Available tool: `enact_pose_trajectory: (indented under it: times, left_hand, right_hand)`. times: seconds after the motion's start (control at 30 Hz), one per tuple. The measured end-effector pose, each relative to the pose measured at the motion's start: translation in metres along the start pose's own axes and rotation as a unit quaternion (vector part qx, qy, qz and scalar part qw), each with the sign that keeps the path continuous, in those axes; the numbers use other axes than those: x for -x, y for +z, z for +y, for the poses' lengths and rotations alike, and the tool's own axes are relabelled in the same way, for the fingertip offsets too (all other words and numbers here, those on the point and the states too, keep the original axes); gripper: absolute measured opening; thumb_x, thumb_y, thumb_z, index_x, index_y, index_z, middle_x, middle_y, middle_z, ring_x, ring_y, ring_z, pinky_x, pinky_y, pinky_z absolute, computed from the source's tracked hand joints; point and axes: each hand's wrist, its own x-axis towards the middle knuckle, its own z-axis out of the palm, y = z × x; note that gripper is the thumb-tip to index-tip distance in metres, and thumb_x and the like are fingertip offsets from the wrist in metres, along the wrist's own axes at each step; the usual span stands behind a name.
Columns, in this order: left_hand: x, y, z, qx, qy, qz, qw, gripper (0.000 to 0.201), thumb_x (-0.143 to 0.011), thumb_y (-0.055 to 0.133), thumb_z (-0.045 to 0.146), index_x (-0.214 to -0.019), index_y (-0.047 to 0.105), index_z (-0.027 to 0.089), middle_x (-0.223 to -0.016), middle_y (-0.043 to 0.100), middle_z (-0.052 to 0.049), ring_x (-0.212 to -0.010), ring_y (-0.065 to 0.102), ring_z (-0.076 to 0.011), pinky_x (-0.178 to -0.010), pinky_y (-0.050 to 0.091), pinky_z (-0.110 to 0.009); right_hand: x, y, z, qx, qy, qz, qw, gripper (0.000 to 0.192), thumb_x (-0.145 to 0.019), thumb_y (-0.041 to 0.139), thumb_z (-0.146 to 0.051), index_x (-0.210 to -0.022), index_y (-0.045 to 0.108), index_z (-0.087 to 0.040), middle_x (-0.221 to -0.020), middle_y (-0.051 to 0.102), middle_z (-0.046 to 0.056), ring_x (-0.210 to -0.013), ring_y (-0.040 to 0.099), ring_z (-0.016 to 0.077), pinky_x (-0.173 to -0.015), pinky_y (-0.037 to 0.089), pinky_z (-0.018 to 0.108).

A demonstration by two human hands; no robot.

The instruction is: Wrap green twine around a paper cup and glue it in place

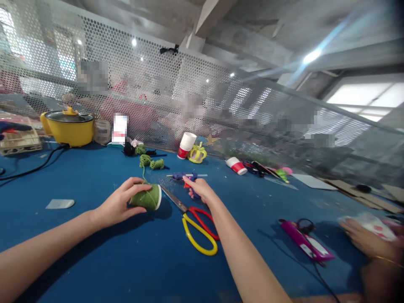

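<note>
My left hand [124, 198] is closed around a paper cup [147, 198] lying on its side, its wall wound with green yarn and its white end toward the right. From the cup a strand runs up to a loose bundle of green yarn [145, 160]. My right hand [199, 188] grips a blue hot glue gun [179, 176] with a red trigger; a clear glue stick shows behind it, and its nozzle points left above the cup. Between my hands lie large scissors [198, 229] with one red and one yellow handle, partly behind my right forearm.
A yellow electric pot [71, 128] stands back left on the blue table [104, 261]. White-and-red paper cups [187, 145] and a yellow crocheted crown-like piece [197, 154] sit near the mesh partition. At right are a purple corded device [306, 242] and another person's hand [360, 235].
</note>
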Motion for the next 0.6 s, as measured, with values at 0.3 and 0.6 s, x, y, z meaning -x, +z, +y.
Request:
enact_pose_trajectory:
  times: [0.3,0.6]
  left_hand:
    - [0.0,0.001,0.0,-0.023,0.044,-0.017,0.999,0.045,-0.08,0.057,0.023,-0.121,0.039,0.025,-0.119,0.04,-0.011,-0.11,0.045,-0.0253,-0.09,0.043,-0.044]
    - [0.001,-0.001,0.006,-0.071,0.085,-0.033,0.993,0.043,-0.079,0.057,0.019,-0.12,0.043,0.022,-0.122,0.034,-0.013,-0.113,0.041,-0.0278,-0.091,0.044,-0.044]
  right_hand:
    - [0.014,0.001,-0.029,0.164,-0.086,0.087,0.979,0.024,-0.073,0.062,-0.036,-0.06,0.06,-0.015,-0.074,0.065,0.013,-0.086,0.057,0.0252,-0.072,0.039,0.031]
    - [0.084,0.045,-0.08,0.096,-0.34,-0.069,0.933,0.029,-0.076,0.056,-0.044,-0.073,0.064,-0.016,-0.083,0.061,0.008,-0.083,0.056,0.0198,-0.074,0.041,0.03]
